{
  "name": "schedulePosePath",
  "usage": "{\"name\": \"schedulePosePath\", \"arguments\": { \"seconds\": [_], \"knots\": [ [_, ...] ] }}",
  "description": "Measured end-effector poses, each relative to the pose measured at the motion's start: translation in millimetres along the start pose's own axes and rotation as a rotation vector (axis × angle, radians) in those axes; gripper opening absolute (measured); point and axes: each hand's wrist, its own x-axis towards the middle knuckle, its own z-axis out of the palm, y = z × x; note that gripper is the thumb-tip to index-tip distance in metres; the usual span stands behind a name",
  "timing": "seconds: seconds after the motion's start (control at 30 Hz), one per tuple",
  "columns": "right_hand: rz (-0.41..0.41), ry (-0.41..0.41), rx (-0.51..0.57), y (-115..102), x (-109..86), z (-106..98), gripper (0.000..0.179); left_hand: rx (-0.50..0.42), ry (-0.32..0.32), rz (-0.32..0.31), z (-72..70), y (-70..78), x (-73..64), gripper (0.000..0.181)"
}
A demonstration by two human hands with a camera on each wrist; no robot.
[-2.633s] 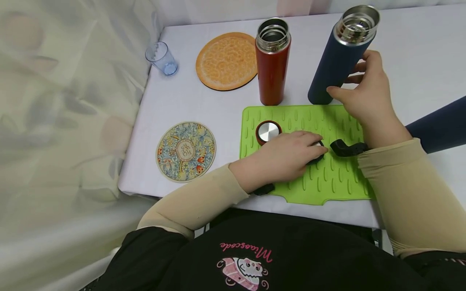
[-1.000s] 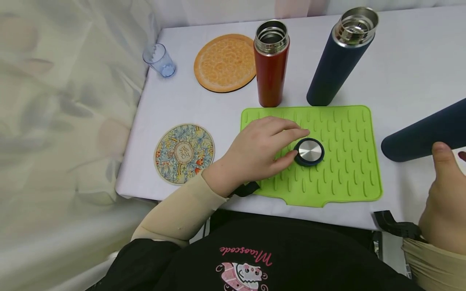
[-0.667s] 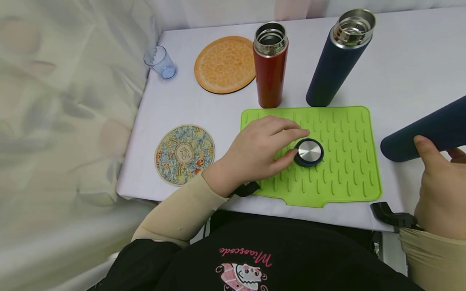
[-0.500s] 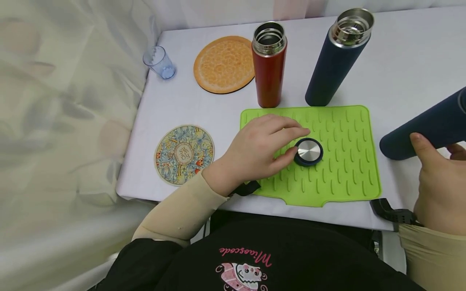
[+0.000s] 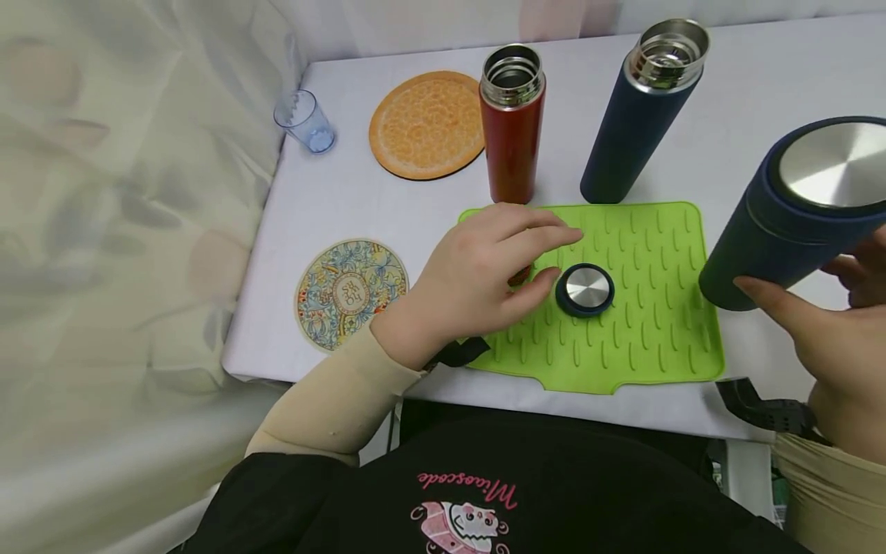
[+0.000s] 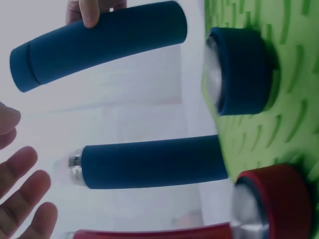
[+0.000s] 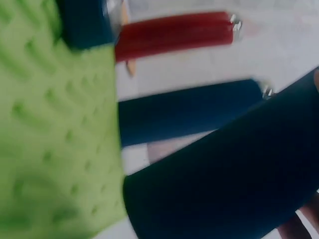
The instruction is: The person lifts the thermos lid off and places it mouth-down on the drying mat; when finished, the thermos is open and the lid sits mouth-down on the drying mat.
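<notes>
My right hand (image 5: pixel 831 338) grips a dark blue thermos (image 5: pixel 768 246) with its steel-topped lid on, thumb on the near side and fingers behind. The thermos leans, its base by the right edge of the green mat (image 5: pixel 651 338); whether it touches down I cannot tell. My left hand (image 5: pixel 477 269) hovers over the mat, fingers spread and holding nothing. A loose blue lid (image 5: pixel 586 290) lies just right of its thumb, apart from it. Beneath the hand is a red lid (image 6: pixel 279 199), mostly hidden in the head view, plainer in the left wrist view.
Behind the mat stand two lidless thermoses, one red (image 5: pixel 512 146) and one dark blue (image 5: pixel 633 138). An orange round mat (image 5: pixel 427 127) lies back left, with a blue glass (image 5: pixel 304 121) beyond it. A patterned round coaster (image 5: pixel 351 292) lies front left, by the table's left edge.
The right hand has let go of the standing blue thermos and taken the lidded one at right, tipping its top toward me. The left hand has drawn back left from the blue lid.
</notes>
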Motion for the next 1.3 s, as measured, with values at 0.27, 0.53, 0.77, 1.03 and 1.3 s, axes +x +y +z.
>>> {"name": "schedulePosePath", "arguments": {
  "seconds": [0.27,0.53,0.77,1.03,1.3],
  "knots": [
    [0.007,-0.287,-0.030,-34.6,6.9,8.1,0.084,-0.151,0.032,0.040,-31.7,9.5,12.3,0.047],
    [-0.290,-0.418,-0.233,-48.4,3.1,21.3,0.090,-0.265,-0.002,0.256,-45.0,32.2,24.0,0.045],
    [-0.380,-0.378,-0.291,-44.8,-5.2,37.7,0.083,-0.126,-0.070,0.278,-40.2,35.1,22.5,0.057],
    [-0.418,-0.352,-0.298,-43.9,-5.3,43.6,0.077,-0.031,-0.065,0.058,-40.6,30.0,18.4,0.054],
    [-0.409,-0.339,-0.315,-39.0,-4.8,43.7,0.079,-0.109,-0.048,0.120,-42.0,25.9,18.8,0.065]
  ]
}}
